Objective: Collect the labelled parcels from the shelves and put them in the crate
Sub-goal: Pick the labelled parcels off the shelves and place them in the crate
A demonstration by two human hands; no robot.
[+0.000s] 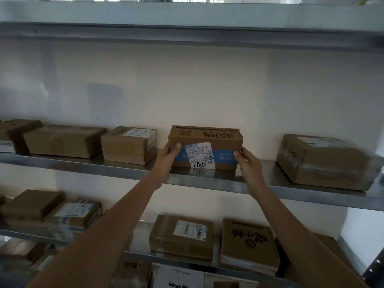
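Both hands clasp the labelled parcel [204,147] at frame centre: left hand [170,156] and right hand [246,161] grip opposite ends, balancing it above the shelf [259,183] edge.

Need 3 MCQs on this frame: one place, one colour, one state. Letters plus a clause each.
1. The parcel marked 7786 sits on:
A the middle shelf
B the floor
C a crate

2. The band across the parcel's front is:
A red
B blue
C green

3. The left hand and right hand are:
A hanging idle
B holding the parcel by its two ends
C holding two separate boxes

Key: 1 A, its base rests on the metal shelf; 2 B, a blue strip runs behind the white label; 3 B, one hand holds each end.
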